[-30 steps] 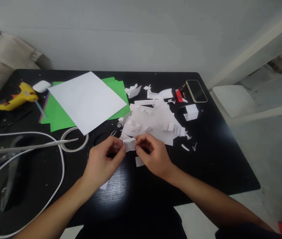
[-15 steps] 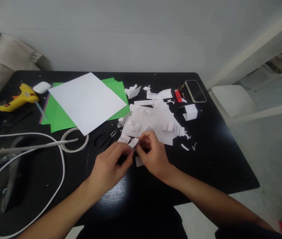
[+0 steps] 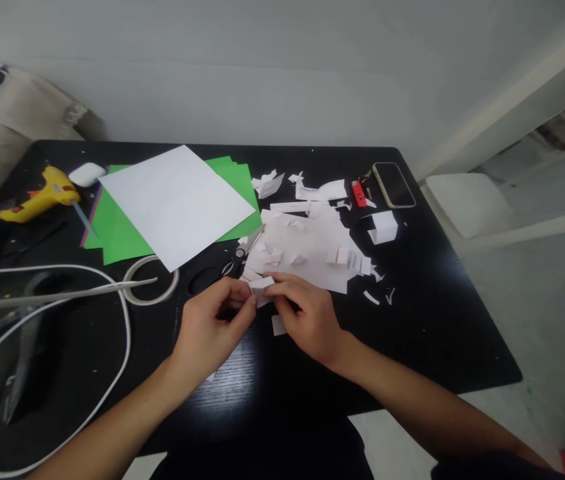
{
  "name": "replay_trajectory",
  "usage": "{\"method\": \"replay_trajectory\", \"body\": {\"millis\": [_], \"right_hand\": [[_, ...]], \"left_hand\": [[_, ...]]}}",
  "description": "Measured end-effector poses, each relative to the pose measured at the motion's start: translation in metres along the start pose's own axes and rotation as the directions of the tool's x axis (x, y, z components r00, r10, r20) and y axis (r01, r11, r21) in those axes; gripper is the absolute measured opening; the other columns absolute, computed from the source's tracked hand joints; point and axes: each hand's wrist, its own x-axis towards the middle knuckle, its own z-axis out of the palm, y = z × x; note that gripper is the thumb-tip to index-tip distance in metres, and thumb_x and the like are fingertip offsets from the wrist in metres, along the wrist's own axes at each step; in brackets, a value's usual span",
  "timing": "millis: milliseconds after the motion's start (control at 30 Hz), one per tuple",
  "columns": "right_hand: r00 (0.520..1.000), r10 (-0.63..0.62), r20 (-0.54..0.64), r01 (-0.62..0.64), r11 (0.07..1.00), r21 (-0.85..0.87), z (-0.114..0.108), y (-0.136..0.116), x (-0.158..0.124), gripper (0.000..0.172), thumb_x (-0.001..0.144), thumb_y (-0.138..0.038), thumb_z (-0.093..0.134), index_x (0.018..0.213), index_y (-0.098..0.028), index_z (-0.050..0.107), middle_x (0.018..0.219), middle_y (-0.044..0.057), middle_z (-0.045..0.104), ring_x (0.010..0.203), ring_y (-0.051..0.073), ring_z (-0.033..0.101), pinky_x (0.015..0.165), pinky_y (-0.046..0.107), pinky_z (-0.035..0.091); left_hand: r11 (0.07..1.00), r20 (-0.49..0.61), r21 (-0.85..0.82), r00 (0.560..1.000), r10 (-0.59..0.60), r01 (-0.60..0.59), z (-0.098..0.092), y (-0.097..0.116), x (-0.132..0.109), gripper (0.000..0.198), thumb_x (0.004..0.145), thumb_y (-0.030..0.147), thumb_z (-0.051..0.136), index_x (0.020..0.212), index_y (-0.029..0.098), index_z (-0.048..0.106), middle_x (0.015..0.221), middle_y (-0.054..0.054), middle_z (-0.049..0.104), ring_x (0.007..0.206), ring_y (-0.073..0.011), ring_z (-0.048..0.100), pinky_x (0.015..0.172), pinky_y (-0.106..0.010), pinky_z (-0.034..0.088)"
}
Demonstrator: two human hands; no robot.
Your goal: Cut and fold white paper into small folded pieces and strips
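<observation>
Between both hands is a small folded piece of white paper (image 3: 261, 284), just above the near edge of the paper scraps. My left hand (image 3: 215, 319) pinches its left side between thumb and fingers. From the right, my right hand (image 3: 308, 319) grips the other side, its fingers curled and partly hiding the paper. A small white paper square (image 3: 278, 325) lies on the table under my right hand. Beyond the hands spreads a white sheet (image 3: 312, 239) with several folded paper bits on it. Scissors (image 3: 249, 243) rest at its left edge.
On the black table (image 3: 412, 353), a large white sheet (image 3: 177, 207) covers green paper (image 3: 125, 237). Leftward are a tape roll (image 3: 176, 288), a yellow glue gun (image 3: 45, 195) and a white cable (image 3: 125, 347). A red lighter (image 3: 358, 193) and a phone (image 3: 394, 185) lie back right.
My left hand has shifted slightly left. My right fingers have straightened across the folded paper, which now sits a little further left and lies flatter.
</observation>
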Motion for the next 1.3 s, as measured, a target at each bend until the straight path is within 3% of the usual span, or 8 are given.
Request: {"method": "replay_trajectory", "body": {"millis": [100, 267, 533, 733, 833, 967, 1300], "right_hand": [[0.998, -0.059, 0.010, 0.059, 0.997, -0.052, -0.0009, 0.0011, -0.0005, 0.032, 0.097, -0.002, 0.054, 0.109, -0.023, 0.075, 0.130, 0.011, 0.075, 0.119, 0.023, 0.075, 0.101, 0.038, 0.063], [0.999, -0.039, -0.008, 0.039, 0.999, -0.026, 0.0004, 0.0007, 0.0007, 0.034, 0.099, -0.003, 0.052, 0.117, -0.021, 0.073, 0.125, 0.012, 0.077, 0.119, 0.022, 0.074, 0.103, 0.038, 0.062], [1.000, -0.014, -0.004, 0.014, 0.999, 0.038, 0.0016, -0.0033, 0.0045, 0.026, 0.098, -0.007, 0.058, 0.115, -0.021, 0.072, 0.117, 0.011, 0.079, 0.114, 0.022, 0.075, 0.102, 0.038, 0.062], [0.998, 0.055, -0.023, -0.053, 0.996, 0.072, 0.0025, -0.0041, 0.0043, 0.025, 0.093, -0.010, 0.065, 0.113, -0.022, 0.070, 0.116, 0.008, 0.078, 0.102, 0.021, 0.077, 0.088, 0.034, 0.066], [0.997, 0.076, -0.002, -0.076, 0.994, 0.080, 0.0015, -0.0046, 0.0044, 0.021, 0.092, -0.008, 0.063, 0.105, -0.023, 0.072, 0.117, 0.009, 0.078, 0.104, 0.022, 0.077, 0.091, 0.036, 0.065], [0.997, 0.070, 0.027, -0.072, 0.996, 0.060, 0.0009, -0.0059, 0.0036, 0.023, 0.092, -0.005, 0.060, 0.095, -0.023, 0.074, 0.122, 0.009, 0.077, 0.113, 0.023, 0.076, 0.099, 0.040, 0.063], [0.999, 0.036, 0.015, -0.037, 0.996, 0.080, 0.0017, -0.0078, 0.0039, 0.027, 0.095, -0.008, 0.057, 0.112, -0.026, 0.068, 0.118, 0.008, 0.077, 0.116, 0.023, 0.073, 0.101, 0.042, 0.061]], "left_hand": [[1.000, 0.004, -0.017, 1.000, -0.019, 0.019, -0.0007, -0.0009, -0.0008, 0.001, 0.091, 0.019, 0.069, 0.090, 0.020, 0.069, 0.079, 0.002, 0.073, 0.067, -0.0090, 0.071, 0.065, -0.016, 0.058], [1.000, 0.019, -0.013, 1.000, 0.009, -0.009, -0.0006, -0.0013, -0.0017, 0.003, 0.092, 0.018, 0.068, 0.090, 0.020, 0.068, 0.081, 0.003, 0.072, 0.068, -0.0092, 0.070, 0.067, -0.018, 0.058], [0.994, 0.021, 0.066, 0.996, 0.088, -0.089, -0.0023, -0.0027, -0.0010, 0.005, 0.091, 0.015, 0.067, 0.091, 0.020, 0.067, 0.082, 0.002, 0.071, 0.071, -0.0105, 0.068, 0.068, -0.021, 0.057], [0.970, 0.036, 0.133, 0.979, 0.202, -0.205, -0.0020, -0.0017, -0.0005, 0.005, 0.093, 0.015, 0.066, 0.093, 0.020, 0.067, 0.088, 0.000, 0.073, 0.076, -0.0123, 0.070, 0.073, -0.024, 0.058], [0.957, 0.047, 0.153, 0.969, 0.241, -0.245, -0.0017, 0.0006, -0.0006, 0.007, 0.093, 0.014, 0.065, 0.093, 0.020, 0.067, 0.089, -0.001, 0.074, 0.077, -0.0125, 0.071, 0.074, -0.024, 0.058], [0.961, 0.048, 0.148, 0.973, 0.228, -0.232, -0.0015, 0.0010, -0.0008, 0.008, 0.093, 0.013, 0.065, 0.092, 0.020, 0.066, 0.090, -0.001, 0.074, 0.078, -0.0126, 0.071, 0.074, -0.024, 0.058], [0.988, 0.050, 0.076, 0.990, 0.131, -0.134, -0.0028, -0.0019, -0.0013, 0.004, 0.094, 0.016, 0.066, 0.093, 0.020, 0.067, 0.090, 0.000, 0.073, 0.079, -0.0118, 0.072, 0.075, -0.023, 0.060]]}}
